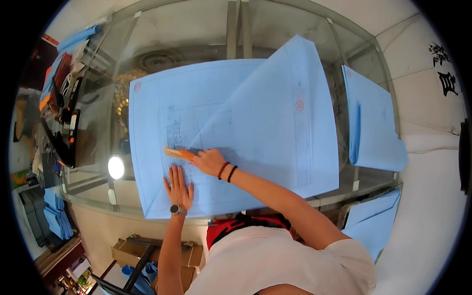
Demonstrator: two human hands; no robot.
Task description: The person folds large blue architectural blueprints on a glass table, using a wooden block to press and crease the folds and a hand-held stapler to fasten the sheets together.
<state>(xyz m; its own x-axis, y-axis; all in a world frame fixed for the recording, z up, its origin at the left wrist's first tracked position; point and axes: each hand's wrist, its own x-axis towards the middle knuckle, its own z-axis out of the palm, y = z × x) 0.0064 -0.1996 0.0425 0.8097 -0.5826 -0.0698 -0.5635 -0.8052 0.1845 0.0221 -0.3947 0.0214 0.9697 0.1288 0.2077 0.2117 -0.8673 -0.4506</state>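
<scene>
A large pale-blue drawing sheet [196, 113] lies spread on a glass-topped table [187, 34], its right half folded over toward the left so that the flap [280, 123] rises in a slanting crease across the middle. At the lower end of that crease the right hand [209, 161] is closed around a small flat wooden tool [178, 154], orange-tan in colour, and presses its edge along the fold; two dark bead bracelets [227, 171] circle the wrist. Just below, the left hand [178, 186] rests palm down on the sheet with its fingers spread and flat, holding nothing; a wristwatch [176, 210] sits at the wrist near the table's front edge.

To the right, well apart from the hands, a stack of folded blue sheets [373, 123] lies on the same glass top, and more blue sheets [371, 219] show below the table's right corner. At the left end of the table are a dark handheld device with orange trim [73, 123] and further blue paper [78, 38]. A bright round light reflection [116, 167] glares off the glass near the left edge. Cardboard boxes [147, 253] stand on the floor beneath, beside the person's white shirt [275, 265].
</scene>
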